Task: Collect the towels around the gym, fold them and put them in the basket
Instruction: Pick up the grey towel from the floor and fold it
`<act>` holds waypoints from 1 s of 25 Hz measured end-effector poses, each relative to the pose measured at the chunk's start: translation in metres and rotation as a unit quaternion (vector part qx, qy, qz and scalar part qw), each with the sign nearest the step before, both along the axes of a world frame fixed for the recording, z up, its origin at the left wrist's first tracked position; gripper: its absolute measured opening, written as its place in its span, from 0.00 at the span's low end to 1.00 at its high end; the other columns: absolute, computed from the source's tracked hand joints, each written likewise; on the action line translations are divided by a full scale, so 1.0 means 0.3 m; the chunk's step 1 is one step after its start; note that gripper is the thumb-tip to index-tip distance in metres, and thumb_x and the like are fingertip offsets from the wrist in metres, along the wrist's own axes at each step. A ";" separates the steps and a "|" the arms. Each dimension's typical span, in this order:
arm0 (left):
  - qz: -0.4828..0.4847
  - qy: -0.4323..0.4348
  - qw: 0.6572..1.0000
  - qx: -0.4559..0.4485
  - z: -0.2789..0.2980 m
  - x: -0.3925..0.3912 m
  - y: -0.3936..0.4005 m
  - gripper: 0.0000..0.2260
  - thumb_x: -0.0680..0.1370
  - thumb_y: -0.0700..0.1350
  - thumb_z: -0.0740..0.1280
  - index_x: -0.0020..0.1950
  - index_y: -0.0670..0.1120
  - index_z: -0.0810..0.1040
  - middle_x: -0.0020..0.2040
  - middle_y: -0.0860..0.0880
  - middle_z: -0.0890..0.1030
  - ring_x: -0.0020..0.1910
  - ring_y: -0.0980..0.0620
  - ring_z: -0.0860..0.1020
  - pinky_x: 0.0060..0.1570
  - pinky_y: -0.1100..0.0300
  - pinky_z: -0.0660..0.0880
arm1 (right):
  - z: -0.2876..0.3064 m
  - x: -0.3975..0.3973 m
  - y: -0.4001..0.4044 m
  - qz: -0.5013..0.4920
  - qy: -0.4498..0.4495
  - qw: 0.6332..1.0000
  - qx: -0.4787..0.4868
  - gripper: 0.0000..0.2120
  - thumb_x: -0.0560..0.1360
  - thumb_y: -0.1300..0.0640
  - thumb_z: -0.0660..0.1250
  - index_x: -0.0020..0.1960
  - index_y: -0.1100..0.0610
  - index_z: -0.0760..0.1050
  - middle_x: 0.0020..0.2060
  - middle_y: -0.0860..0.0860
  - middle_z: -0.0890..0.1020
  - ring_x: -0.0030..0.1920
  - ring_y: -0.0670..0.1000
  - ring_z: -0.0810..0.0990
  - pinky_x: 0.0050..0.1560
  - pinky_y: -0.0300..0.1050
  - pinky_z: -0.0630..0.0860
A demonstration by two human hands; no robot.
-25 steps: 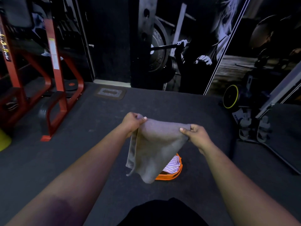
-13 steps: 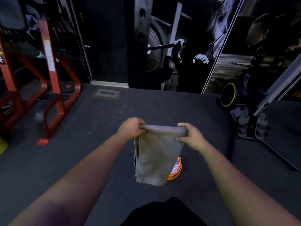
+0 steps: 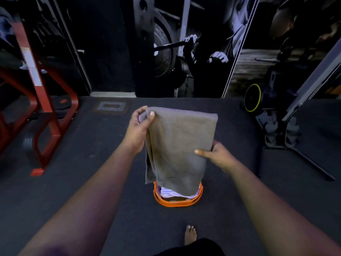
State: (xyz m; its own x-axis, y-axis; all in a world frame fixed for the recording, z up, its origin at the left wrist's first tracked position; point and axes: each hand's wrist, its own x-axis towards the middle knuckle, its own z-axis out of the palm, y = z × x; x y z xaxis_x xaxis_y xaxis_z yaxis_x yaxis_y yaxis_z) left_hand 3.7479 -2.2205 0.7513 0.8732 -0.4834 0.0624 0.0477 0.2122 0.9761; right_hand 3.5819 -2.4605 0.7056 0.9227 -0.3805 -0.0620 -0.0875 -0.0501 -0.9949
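Head view: soft, matte grey towel (image 3: 180, 145), folded to a rectangle, hangs above the orange-rimmed basket (image 3: 177, 202). Left hand (image 3: 138, 129) pinches its top corner; right hand (image 3: 218, 157) grips its side edge. Towel hides most of the basket's striped contents.

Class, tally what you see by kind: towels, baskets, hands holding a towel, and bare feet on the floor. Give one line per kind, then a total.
Towels: 2, the grey towel held up and a striped towel in the basket
Baskets: 1, the orange basket
Hands holding a towel: 2, left hand and right hand
Bare feet: 1, the foot
Total: 6
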 end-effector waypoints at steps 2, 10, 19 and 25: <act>-0.081 0.050 0.986 0.136 -0.144 0.010 -0.019 0.23 0.68 0.52 0.82 0.59 0.46 0.82 0.56 0.47 0.86 0.57 0.50 0.84 0.58 0.53 0.81 | -0.098 0.057 -0.035 -0.020 0.034 0.999 0.027 0.11 0.76 0.67 0.72 0.58 0.64 0.80 0.49 0.54 0.87 0.48 0.49 0.85 0.60 0.58 0.80; -0.058 0.240 0.957 0.153 -0.510 0.133 -0.276 0.20 0.73 0.53 0.76 0.56 0.39 0.83 0.52 0.41 0.86 0.51 0.45 0.84 0.52 0.53 0.79 | -0.417 0.171 -0.284 -0.014 0.128 0.972 0.197 0.11 0.75 0.62 0.72 0.57 0.61 0.82 0.50 0.59 0.87 0.49 0.54 0.85 0.51 0.47 0.81; 0.017 0.254 0.919 0.300 -0.981 0.176 -0.457 0.13 0.71 0.49 0.74 0.49 0.42 0.86 0.41 0.34 0.85 0.35 0.37 0.82 0.34 0.42 0.79 | -0.886 0.263 -0.490 -0.117 0.246 0.946 0.175 0.10 0.75 0.63 0.73 0.54 0.54 0.83 0.48 0.51 0.88 0.54 0.54 0.85 0.51 0.46 0.79; 0.039 0.235 0.935 0.263 -1.259 0.348 -0.588 0.14 0.74 0.44 0.75 0.56 0.36 0.83 0.50 0.37 0.84 0.47 0.44 0.81 0.50 0.49 0.77 | -1.149 0.462 -0.593 -0.192 0.195 0.948 0.159 0.20 0.68 0.45 0.78 0.53 0.57 0.83 0.48 0.56 0.87 0.47 0.51 0.83 0.50 0.50 0.78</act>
State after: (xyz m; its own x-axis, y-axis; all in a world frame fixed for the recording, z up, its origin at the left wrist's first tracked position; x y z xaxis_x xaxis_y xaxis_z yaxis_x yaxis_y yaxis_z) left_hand 3.8521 -2.3970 0.3736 0.7784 -0.2720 -0.5658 0.5024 -0.2706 0.8212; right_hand 3.7206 -2.6385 0.3608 0.6028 -0.5882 -0.5392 -0.4037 0.3580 -0.8419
